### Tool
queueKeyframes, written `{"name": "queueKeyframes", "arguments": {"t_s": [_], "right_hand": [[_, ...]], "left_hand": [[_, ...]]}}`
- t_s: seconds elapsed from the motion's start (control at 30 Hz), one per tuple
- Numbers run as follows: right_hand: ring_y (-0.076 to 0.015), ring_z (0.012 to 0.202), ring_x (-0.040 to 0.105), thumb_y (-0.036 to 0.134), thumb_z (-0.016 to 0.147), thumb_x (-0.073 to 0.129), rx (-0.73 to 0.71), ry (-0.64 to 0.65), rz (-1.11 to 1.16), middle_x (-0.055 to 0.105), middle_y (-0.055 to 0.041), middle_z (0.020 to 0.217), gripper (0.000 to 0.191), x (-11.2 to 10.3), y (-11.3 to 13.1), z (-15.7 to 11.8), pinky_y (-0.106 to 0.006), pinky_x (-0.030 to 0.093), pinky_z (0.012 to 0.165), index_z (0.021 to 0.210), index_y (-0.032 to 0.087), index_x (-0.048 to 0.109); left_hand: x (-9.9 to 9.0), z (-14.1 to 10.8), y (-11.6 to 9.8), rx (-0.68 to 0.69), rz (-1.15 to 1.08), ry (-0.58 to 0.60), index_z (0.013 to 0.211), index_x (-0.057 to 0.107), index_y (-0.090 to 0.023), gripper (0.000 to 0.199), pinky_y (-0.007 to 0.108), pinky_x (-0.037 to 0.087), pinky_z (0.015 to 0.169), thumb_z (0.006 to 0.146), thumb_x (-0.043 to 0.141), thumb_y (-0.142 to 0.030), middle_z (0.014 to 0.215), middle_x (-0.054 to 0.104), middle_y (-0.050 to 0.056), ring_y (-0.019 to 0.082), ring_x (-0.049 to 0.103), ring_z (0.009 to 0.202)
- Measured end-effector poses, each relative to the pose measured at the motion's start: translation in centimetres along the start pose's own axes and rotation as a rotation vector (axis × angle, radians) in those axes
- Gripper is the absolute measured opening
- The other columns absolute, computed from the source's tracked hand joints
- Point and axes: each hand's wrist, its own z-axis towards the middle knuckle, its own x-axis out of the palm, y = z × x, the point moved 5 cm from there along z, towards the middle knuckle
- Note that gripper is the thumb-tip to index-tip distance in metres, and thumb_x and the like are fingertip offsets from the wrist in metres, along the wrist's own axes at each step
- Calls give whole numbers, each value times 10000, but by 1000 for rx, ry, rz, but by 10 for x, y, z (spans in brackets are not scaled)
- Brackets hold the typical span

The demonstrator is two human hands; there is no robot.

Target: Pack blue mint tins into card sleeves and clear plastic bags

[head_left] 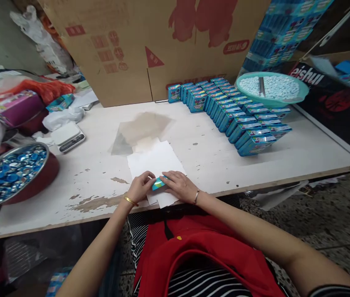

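Your hands meet at a small blue-green box [158, 184], which lies slantwise between them over the near part of some white sheets [153, 159], close to the table's front edge. Your left hand [139, 189], with a gold bangle at its wrist, has its thumb and fingers closed on the box's left end. Your right hand [180, 187], which wears a thin bracelet, reaches its fingertips over the right end; you cannot tell from this angle whether they pinch it or just rest there.

The sheets lie on a worn white table [100, 171] with chipped paint. Ahead and to your right, blue printed boxes [224, 113] stand in slanting rows, with a teal basin [304, 93] of white pellets just behind them. To your left sit a white scale [69, 136] and, nearer you, a round bowl [52, 165] full of blue and silver foil-like pieces. A large cardboard carton [131, 62] stands along the back.
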Motion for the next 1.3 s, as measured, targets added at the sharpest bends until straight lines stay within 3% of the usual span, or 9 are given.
{"name": "queueKeyframes", "arguments": {"t_s": [0.23,0.4,0.5,0.63,0.77,0.87,0.97,1.13,1.3], "right_hand": [[-223,946,508,150,917,444,-44,-109,-121,613,-120,1029,209,14,-4,7,-336,441,741,1033,146,618],[-207,748,474,83,880,421,-33,-13,-45,567,-82,751,240,19,-2,13,-321,400,631,734,154,597],[-212,802,511,220,896,489,20,-72,152,593,-87,833,128,-8,-5,14,-342,446,700,896,152,598],[-279,1150,475,489,773,652,14,-145,386,534,-159,1219,710,-62,-6,-3,-450,420,966,1330,146,376],[-224,1149,506,212,903,483,-101,-132,426,594,-115,1162,309,-70,-2,-42,-430,457,943,1210,197,512],[-193,1057,568,163,911,460,-35,-132,489,647,-85,1049,209,-47,-3,-70,-408,499,886,1053,208,606],[-187,1091,574,200,917,484,140,-132,548,662,-66,1045,176,-27,-7,-88,-461,450,971,990,223,644],[-178,1095,578,202,932,457,250,-138,556,677,-58,1046,200,-25,-6,-91,-471,417,1007,989,218,648],[-199,1053,566,200,938,429,289,-102,333,671,-66,1066,219,-32,4,-88,-474,402,984,956,209,647]], "left_hand": [[16,-25,-13,298,318,-215,1011,573,-187,220,340,464,827,825,578,-304,1121,554,103,208,538,998],[27,-24,-12,305,409,-185,833,577,-187,126,340,446,751,855,456,-159,894,570,67,202,510,859],[12,-23,-18,284,232,-171,789,569,-186,128,307,431,700,871,472,-205,795,541,36,175,496,781],[-19,-36,-38,315,-75,-114,794,597,-181,141,270,440,694,884,507,-240,816,560,29,138,533,775],[-13,-57,-48,361,-141,24,903,634,-201,131,307,478,802,869,556,-300,964,609,59,158,585,909],[10,-73,-40,373,5,84,1267,494,-229,627,443,422,987,732,675,-500,1262,534,130,261,509,1170],[26,-91,-23,391,263,79,1467,170,-189,1098,594,193,1105,612,708,-617,1448,359,190,363,292,1352],[37,-109,2,484,381,18,1320,467,-243,428,548,224,1108,895,441,-203,1369,503,106,250,318,1366],[35,-99,6,304,146,-112,1034,634,-231,236,509,323,1049,913,432,-223,1146,668,71,219,513,1214]]}}
